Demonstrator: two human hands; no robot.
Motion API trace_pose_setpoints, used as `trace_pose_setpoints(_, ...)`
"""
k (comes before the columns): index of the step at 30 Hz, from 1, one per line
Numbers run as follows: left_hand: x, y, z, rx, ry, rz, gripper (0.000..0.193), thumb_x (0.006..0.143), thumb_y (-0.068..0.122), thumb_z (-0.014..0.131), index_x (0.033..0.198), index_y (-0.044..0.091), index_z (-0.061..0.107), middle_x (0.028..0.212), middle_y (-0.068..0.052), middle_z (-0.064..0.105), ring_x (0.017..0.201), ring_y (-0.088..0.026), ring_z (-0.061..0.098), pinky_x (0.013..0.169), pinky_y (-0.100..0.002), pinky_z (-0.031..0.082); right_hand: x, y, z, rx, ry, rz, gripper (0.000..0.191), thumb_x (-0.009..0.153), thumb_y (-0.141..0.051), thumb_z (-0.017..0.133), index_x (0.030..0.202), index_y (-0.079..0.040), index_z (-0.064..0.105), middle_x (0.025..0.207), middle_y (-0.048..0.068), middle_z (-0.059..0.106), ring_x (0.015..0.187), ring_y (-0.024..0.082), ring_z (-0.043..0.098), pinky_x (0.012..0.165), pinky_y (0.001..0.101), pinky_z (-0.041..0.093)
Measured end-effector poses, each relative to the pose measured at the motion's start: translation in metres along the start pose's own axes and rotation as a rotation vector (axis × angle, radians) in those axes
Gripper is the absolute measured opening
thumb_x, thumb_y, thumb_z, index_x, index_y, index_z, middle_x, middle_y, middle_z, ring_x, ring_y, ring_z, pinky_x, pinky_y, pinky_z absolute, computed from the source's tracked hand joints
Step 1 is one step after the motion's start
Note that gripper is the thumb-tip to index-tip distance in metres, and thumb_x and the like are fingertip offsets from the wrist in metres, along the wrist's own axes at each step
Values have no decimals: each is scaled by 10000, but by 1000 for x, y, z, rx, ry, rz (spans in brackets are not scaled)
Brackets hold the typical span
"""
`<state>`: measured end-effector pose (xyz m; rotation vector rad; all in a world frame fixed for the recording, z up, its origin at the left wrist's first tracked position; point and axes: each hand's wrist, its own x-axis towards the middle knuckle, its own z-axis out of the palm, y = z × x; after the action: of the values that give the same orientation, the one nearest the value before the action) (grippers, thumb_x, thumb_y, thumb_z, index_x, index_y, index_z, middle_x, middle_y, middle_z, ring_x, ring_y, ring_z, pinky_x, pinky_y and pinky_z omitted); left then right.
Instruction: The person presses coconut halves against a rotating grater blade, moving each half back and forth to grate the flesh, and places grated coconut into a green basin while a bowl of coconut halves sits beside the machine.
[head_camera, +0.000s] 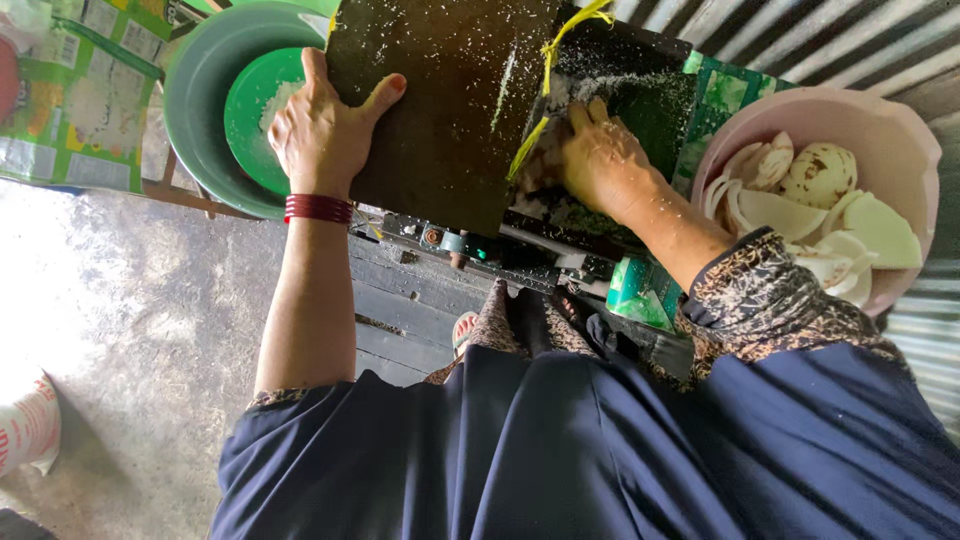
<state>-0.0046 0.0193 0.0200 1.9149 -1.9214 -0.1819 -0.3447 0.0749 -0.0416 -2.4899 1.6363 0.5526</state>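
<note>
My left hand (318, 125) lies flat with spread fingers on the edge of a dark machine cover (440, 100) flecked with white shreds. A red bangle circles that wrist. My right hand (597, 155) reaches into the machine's dark opening and presses a brownish coconut piece (540, 165) down inside it; the fingertips are partly hidden. A pink basin (905, 140) at the right holds several white coconut pieces (820, 175).
A grey-green tub (195, 110) with a green bowl (250, 125) of white shreds stands left of the machine. A yellow cord (548, 60) hangs over the cover. A printed sack (70, 90) lies far left, concrete floor below, corrugated metal at right.
</note>
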Motion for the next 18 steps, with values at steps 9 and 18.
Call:
trace_pose_setpoints(9,-1,-1,4,32,41,24,947,869,893,689,1231,39,500,799,-212,702,791,-437,692,687,-548,512,-12,-16,-11,80,262,3,190,846,-125,668,967,-16,767,1245,224,549,1239,371,507,1019,438,516)
trace_pose_setpoints(18,1,-4,7,20,13,8,958,857,910,674,1213,41,488,799,-219,699,804,-449,688,707,-555,509,-18,-28,-17,232,379,11,141,820,-135,699,866,-57,806,1277,233,536,1233,390,482,990,447,497)
